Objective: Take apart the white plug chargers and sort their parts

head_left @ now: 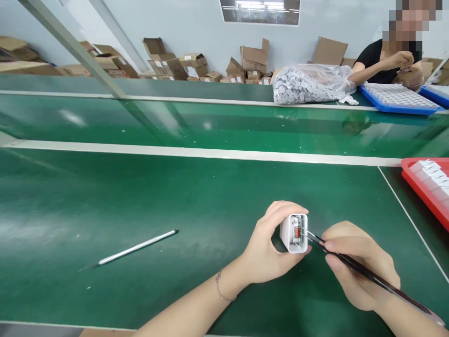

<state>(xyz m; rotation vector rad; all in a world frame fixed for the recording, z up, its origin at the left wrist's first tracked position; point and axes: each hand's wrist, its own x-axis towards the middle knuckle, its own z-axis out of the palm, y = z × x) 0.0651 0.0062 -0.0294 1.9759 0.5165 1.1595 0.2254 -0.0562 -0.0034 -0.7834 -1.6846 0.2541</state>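
Observation:
My left hand (270, 245) is closed around a small white plastic housing (286, 234), its open end facing right and toward me. Inside that opening sit small components, one of them orange-red. Pinched in my right hand (361, 264) is a pair of dark tweezers (372, 276). Their thin metal tips reach into the mouth of the housing beside the orange-red part; whether they grip anything there I cannot tell. On the green table to the left lies a thin white pen-like tool (136, 246) with a fine pointed end.
A red tray (421, 187) with rows of white pieces stands at the right edge. Beyond the pale ledge (196, 152) are a clear bag (312, 84) of small white parts and a blue tray (400, 110). A person (372, 61) sits behind them. Cardboard boxes (168, 65) line the wall.

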